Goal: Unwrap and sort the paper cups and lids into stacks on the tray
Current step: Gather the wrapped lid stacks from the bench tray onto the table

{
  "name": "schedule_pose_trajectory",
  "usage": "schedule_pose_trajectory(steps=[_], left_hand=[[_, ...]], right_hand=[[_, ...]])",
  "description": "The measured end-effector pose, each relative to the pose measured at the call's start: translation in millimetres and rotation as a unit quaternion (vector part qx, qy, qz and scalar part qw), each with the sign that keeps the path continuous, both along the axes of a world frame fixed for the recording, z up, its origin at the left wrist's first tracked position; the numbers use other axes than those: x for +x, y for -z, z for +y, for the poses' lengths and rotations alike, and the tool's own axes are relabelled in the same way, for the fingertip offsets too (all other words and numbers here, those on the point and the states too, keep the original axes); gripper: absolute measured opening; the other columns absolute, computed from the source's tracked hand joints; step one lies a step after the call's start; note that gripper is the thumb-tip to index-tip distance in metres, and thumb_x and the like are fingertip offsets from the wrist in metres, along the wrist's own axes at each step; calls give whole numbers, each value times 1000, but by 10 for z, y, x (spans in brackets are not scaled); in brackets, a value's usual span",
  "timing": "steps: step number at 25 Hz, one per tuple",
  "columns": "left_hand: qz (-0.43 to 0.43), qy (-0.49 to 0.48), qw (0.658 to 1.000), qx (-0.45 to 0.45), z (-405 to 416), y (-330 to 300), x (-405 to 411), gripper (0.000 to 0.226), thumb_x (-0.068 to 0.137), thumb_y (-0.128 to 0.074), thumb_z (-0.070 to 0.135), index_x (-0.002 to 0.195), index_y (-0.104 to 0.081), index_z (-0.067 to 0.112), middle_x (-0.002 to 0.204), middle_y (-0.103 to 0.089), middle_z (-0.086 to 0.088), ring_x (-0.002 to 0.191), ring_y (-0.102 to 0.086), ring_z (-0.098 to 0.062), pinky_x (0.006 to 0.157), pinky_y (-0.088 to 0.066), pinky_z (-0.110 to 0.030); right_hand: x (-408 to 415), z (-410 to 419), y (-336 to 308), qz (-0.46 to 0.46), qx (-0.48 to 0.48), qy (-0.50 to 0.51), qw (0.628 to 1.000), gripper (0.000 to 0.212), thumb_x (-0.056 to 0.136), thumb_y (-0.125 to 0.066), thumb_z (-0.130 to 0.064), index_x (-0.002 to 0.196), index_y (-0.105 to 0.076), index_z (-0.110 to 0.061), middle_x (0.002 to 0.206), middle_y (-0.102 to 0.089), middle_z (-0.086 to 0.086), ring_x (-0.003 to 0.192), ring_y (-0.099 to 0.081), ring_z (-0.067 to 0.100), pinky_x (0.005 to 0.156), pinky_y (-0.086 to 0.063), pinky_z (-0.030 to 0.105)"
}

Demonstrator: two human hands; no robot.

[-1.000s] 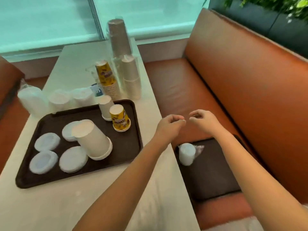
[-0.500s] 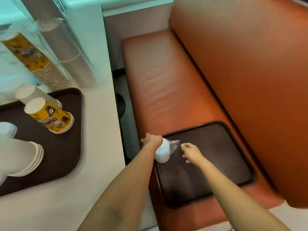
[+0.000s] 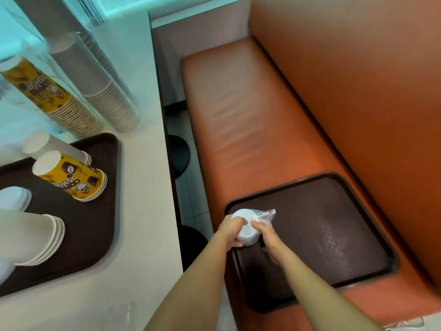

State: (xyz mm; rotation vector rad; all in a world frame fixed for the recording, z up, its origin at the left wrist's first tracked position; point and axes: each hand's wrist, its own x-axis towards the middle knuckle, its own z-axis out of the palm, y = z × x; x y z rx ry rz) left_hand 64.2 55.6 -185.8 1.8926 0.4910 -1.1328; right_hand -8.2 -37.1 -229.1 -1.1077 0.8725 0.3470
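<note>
I see both hands — left hand (image 3: 229, 229), right hand (image 3: 267, 231) — gripping the wrapped lid stack (image 3: 245, 226), its long axis tilted up-left, the base hidden

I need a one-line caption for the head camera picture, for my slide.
Both hands, left and right, grip a plastic-wrapped stack of white lids over the dark tray on the orange bench.

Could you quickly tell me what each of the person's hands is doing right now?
Left hand: grips the white plastic-wrapped stack of lids on the dark brown seat tray.
Right hand: holds the same stack from the other side.
</note>
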Motion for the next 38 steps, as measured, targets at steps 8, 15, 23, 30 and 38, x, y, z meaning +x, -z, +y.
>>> schedule_pose_trajectory(steps=[8,15,23,30,38], left_hand=[[-67,90,990,-84,42,-927,-53,51,76,-58,45,122,-40,34,125,-47,-1,112,-50,-24,92,-43,-38],[-233,84,914,-322,1170,-2562,-126,86,55,-63,52,132,-46,20,115,-57,-1,96,-59,-12,65,-50,-17],[-396,41,866,-302,3690,-3335,-395,80,72,-68,45,140,-29,31,141,-44,-3,116,-50,-12,89,-46,-28],[-598,53,792,-114,5007,-3361,-540,122,62,-87,29,123,8,75,143,-31,14,132,-39,-16,108,-38,-40],[-604,1,796,-41,5249,-2971,-453,126,54,-91,30,144,-3,33,146,-33,-1,131,-38,-18,105,-37,-27]], right_hand=[[-138,-126,-898,-178,-75,25,981,77,46,-67,-43,117,-49,-19,111,-62,16,84,-63,16,57,-50,21],[52,627,-2925,-361,-154,-113,913,68,59,-64,-41,124,-52,-25,116,-64,7,103,-65,23,80,-54,41],[69,3046,-3921,-326,-49,-120,937,18,84,-57,-37,101,-57,-29,106,-65,5,88,-64,23,67,-53,32],[112,4395,-4066,-243,-6,-156,957,35,85,-61,-42,115,-54,-25,120,-54,15,112,-54,36,86,-53,47],[273,4861,-3909,-181,-10,-162,970,53,85,-63,-42,130,-46,-18,118,-54,7,103,-54,25,83,-51,45]])
